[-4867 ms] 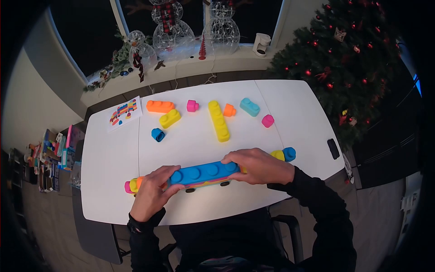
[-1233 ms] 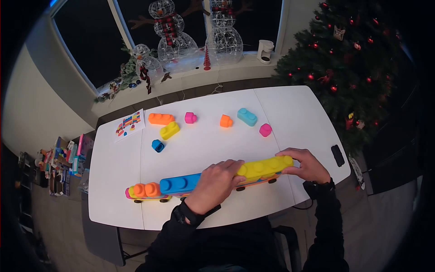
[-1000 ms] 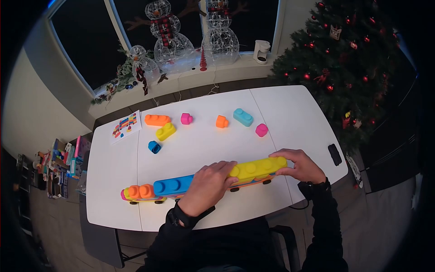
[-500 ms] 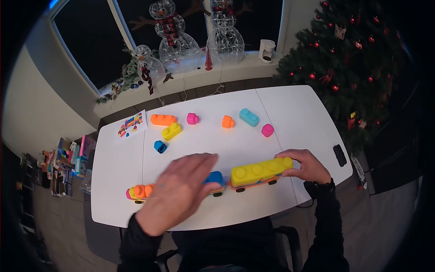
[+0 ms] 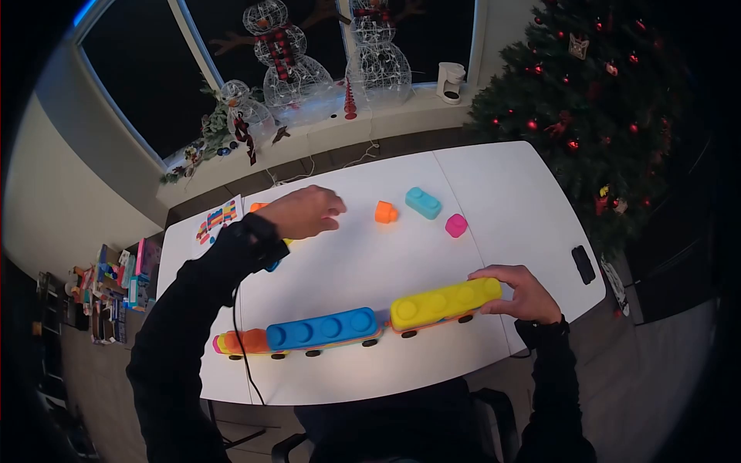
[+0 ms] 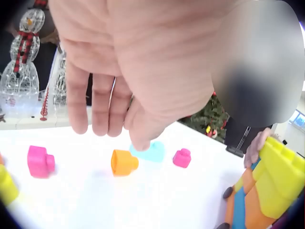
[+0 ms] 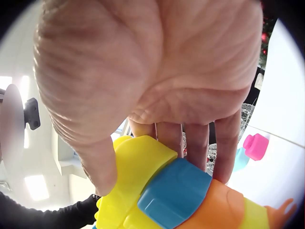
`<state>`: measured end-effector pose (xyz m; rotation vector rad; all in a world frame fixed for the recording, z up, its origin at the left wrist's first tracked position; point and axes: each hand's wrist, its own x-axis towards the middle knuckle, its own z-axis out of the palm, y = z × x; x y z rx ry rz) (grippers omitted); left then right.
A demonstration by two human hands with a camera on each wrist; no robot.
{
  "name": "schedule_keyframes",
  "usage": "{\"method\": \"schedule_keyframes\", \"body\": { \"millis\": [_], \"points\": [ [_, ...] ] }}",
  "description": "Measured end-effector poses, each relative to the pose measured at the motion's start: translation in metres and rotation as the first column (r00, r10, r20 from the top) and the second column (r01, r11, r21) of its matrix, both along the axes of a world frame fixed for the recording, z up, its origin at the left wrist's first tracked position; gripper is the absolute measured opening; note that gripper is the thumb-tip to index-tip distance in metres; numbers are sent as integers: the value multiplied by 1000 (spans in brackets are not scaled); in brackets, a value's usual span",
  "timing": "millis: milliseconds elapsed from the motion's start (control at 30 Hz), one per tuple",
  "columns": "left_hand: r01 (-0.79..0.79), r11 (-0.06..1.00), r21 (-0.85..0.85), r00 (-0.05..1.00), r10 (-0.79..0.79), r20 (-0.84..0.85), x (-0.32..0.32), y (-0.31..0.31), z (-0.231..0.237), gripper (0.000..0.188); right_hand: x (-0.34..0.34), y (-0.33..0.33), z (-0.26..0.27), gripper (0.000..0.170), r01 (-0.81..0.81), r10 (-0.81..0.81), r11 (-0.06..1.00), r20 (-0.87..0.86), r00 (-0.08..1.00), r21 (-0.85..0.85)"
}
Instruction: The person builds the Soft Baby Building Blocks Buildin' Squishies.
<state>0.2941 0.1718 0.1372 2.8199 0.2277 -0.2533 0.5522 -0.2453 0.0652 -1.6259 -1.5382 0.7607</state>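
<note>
My right hand (image 5: 527,295) grips the right end of a long yellow building block (image 5: 444,303), thumb on one side and fingers on the other. That block tops the rear wheeled car of a toy block train. A long blue block (image 5: 324,329) tops the middle car, with orange blocks (image 5: 251,340) on the front car. Held over the back left of the table, my left hand (image 5: 302,214) has nothing in it, its fingers loosely extended. In the left wrist view a small pink block (image 6: 40,162) and an orange block (image 6: 124,163) lie beyond it.
A teal block (image 5: 423,203) and another pink block (image 5: 456,225) lie at the back right. The left arm partly covers a yellow block, a blue block and a printed picture sheet (image 5: 218,220). A dark cable (image 5: 245,347) hangs across the train's front.
The long yellow block has gone from the back of the table onto the rear car. My left hand has left the train and moved forward over the loose blocks; my right hand keeps its grip.
</note>
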Motion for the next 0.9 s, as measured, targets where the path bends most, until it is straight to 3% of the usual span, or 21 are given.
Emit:
{"method": "schedule_keyframes", "body": {
  "millis": [267,400,500,600,633,700,767,900],
  "points": [
    [144,985,99,990,-143,-21,106,6,-102,62,5,2,-3,73,-25,25,999,-13,1000,-19],
    [132,991,32,976,-124,-179,122,7,-110,54,5,3,-3,73,-46,45,999,-40,998,-20],
    [71,997,17,987,-68,-147,124,10,-119,51,4,2,-5,73,-38,38,999,-31,999,-27],
    [10,1000,29,1000,-10,-26,112,12,-109,51,1,3,-3,73,-27,27,999,6,1000,-22],
    [5,1000,31,1000,-4,-31,103,7,-92,51,0,3,-2,73,-18,18,1000,21,1000,-16],
    [-185,976,-117,981,190,33,77,-11,-39,49,-2,2,-2,72,-2,3,1000,19,1000,-22],
    [-208,953,-221,963,239,127,40,-19,-3,48,-5,1,-3,72,9,-9,1000,14,1000,-25],
    [-256,935,-247,922,313,228,-53,-58,68,51,-9,2,-3,72,43,-42,999,51,998,-16]
  ]
}}
